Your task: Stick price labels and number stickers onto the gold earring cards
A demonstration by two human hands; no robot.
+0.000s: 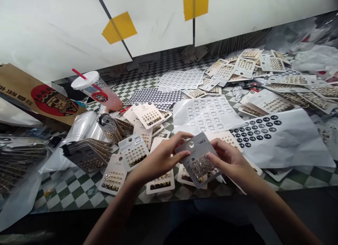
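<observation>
Between my two hands I hold an earring card [200,161], grey in the shade, with rows of small gold studs and a punched hole near its top. My left hand [171,151] pinches its left upper side. On the right side, my right hand [225,155] grips the same card, thumb across its face. Beneath and around it lie more earring cards [161,181]. A card with a price sticker [133,151] rests to the left. Just beyond my hands is a sheet of price stickers [208,114], and to its right a sheet of round black stickers [260,130].
A lidded cup [105,92] with a red straw and a brown paper bag [50,100] stand at the left. Banded card bundles [87,155] sit nearer. Piled cards [245,67] and clear plastic bags [315,58] fill the back right. White panels [158,23] rise behind the checkered table [71,192].
</observation>
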